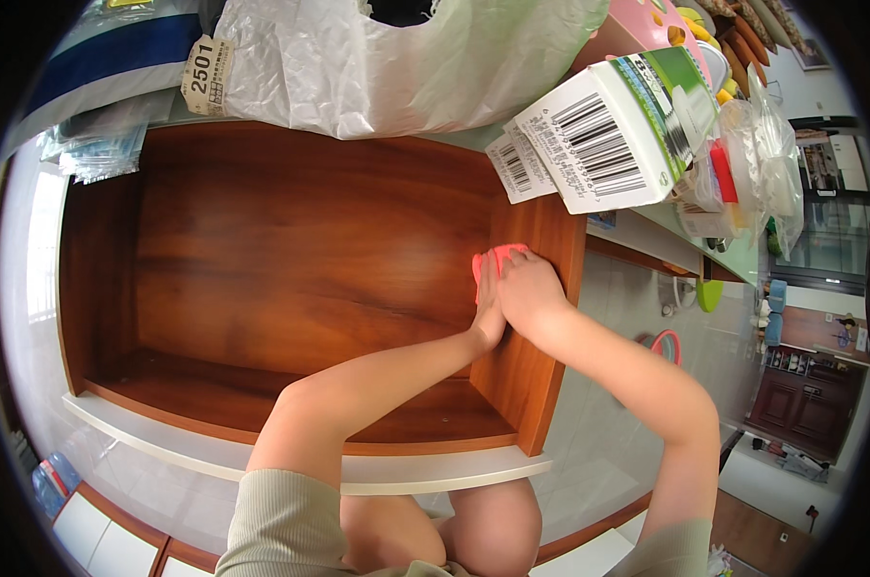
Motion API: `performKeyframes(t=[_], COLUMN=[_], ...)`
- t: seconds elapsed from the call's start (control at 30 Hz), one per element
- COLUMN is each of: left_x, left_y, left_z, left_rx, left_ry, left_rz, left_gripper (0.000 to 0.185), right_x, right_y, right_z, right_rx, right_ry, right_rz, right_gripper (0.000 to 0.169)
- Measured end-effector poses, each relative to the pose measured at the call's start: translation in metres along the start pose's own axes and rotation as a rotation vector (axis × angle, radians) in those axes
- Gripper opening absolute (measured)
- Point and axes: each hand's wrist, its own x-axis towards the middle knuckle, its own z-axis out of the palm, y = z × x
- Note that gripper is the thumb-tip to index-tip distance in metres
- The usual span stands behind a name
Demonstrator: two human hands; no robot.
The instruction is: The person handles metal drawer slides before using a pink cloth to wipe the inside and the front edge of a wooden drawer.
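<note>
A pulled-out wooden drawer (pixel 298 252) with a white front panel lies before me, its inside bare wood. Both hands are inside it at the right end. A pink cloth (pixel 510 252) is pressed against the inner face of the right side wall. My right hand (pixel 532 285) lies over the cloth, fingers bent on it. Close beside it and touching it, my left hand (pixel 489 303) has its fingers extended against the cloth's left part. Much of the cloth is hidden under the fingers.
Above the drawer, a glass tabletop (pixel 730 252) bears a white plastic bag (pixel 406 79), a white and green box (pixel 608 137) overhanging the drawer's corner, a pink basket (pixel 637 29) and clear bags. Small plastic packets (pixel 106 148) hang over the back left corner. My knees are at the front panel.
</note>
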Motion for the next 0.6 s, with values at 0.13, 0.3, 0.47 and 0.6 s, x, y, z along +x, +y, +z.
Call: performKeyframes(t=[0.13, 0.3, 0.47, 0.6], left_x=[-0.038, -0.091, -0.094, -0.081], left_y=[-0.031, -0.014, 0.044, 0.062], left_z=[0.006, 0.009, 0.002, 0.005], left_rx=[-0.013, -0.116, -0.203, -0.119], left_ry=[-0.042, -0.043, -0.238, -0.281], left_rz=[-0.104, -0.337, -0.517, -0.471], left_gripper=[0.076, 0.060, 0.053, 0.048], right_x=[-0.018, -0.040, -0.038, -0.039], right_y=[-0.025, -0.042, -0.034, -0.017], right_z=[0.015, 0.016, 0.022, 0.015], right_rx=[0.106, 0.095, 0.259, 0.265], right_ry=[0.070, -0.023, 0.003, 0.118], right_rz=[-0.062, -0.241, -0.231, -0.113], right_gripper=[0.024, 0.020, 0.013, 0.008])
